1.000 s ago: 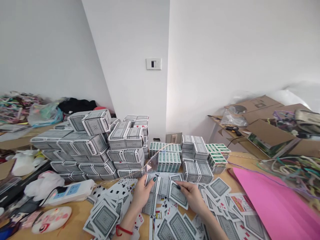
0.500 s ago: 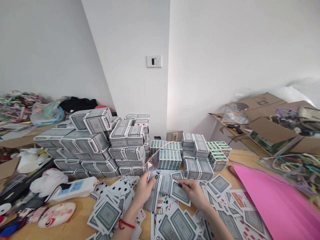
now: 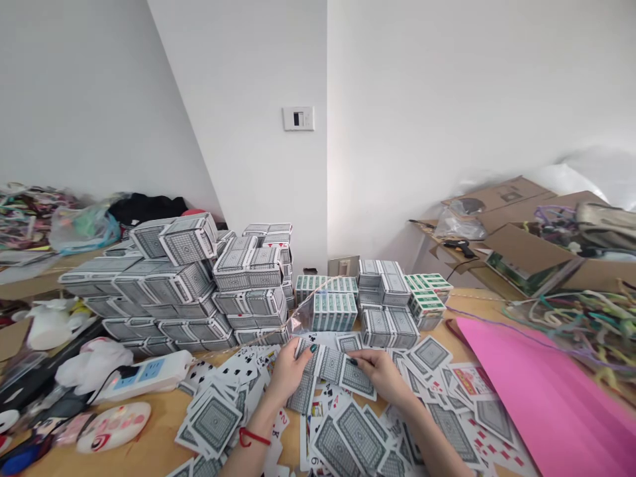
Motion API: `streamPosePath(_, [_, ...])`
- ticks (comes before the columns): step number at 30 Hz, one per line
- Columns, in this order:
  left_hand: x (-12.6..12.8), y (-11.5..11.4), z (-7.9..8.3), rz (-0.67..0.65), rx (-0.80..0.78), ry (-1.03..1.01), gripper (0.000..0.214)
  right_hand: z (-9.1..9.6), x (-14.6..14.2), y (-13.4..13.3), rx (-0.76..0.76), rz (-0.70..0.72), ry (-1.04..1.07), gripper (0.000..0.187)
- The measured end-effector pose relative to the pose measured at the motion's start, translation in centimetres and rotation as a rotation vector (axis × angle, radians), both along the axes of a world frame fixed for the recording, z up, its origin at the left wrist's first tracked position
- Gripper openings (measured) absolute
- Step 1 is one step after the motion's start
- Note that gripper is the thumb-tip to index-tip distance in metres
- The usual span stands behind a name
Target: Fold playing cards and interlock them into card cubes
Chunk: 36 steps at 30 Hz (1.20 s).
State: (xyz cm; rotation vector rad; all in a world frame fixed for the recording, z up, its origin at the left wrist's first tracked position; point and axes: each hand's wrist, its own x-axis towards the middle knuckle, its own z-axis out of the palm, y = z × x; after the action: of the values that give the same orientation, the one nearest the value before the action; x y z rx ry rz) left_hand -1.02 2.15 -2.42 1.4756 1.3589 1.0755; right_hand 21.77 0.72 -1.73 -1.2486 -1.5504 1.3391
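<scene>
My left hand, with a red cord on its wrist, grips folded playing cards with grey patterned backs, its thumb lying on top. Opposite it, my right hand pinches a playing card at its upper edge, thumb and fingers closed. This card lies against the folded piece, touching or slotted into it; I cannot tell which. Loose playing cards lie below my hands, some face up and some face down. Behind stand blocks of folded cards.
Tall stacks of card blocks stand at the left, green-and-white card boxes behind my hands. A white power strip and a computer mouse lie left. Pink paper, tangled cords and a cardboard box are at the right.
My right hand has brought its card slightly left, up against the folded cards in my left hand. The whole view has shifted a little.
</scene>
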Motion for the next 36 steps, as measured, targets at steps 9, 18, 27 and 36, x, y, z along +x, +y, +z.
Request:
streamPosePath(9, [0.5, -0.2, 1.1, 0.146, -0.061, -0.218, 0.029, 0.6, -0.3, -0.3, -0.086, -0.077, 0.304, 0.038])
streamPosePath(18, [0.4, 0.0, 0.5, 0.11, -0.021, -0.189, 0.029, -1.8, -0.5, 0.4, -0.064, -0.034, 0.271, 0.04])
streamPosePath(27, [0.2, -0.2, 0.8, 0.067, -0.008, -0.091, 0.027, -1.4, -0.3, 0.1, -0.004, -0.019, 0.162, 0.041])
streamPosePath(36, [0.4, -0.2, 0.4, 0.015, 0.052, -0.03, 0.021, -1.4, -0.6, 0.1, -0.02, 0.008, 0.122, 0.044])
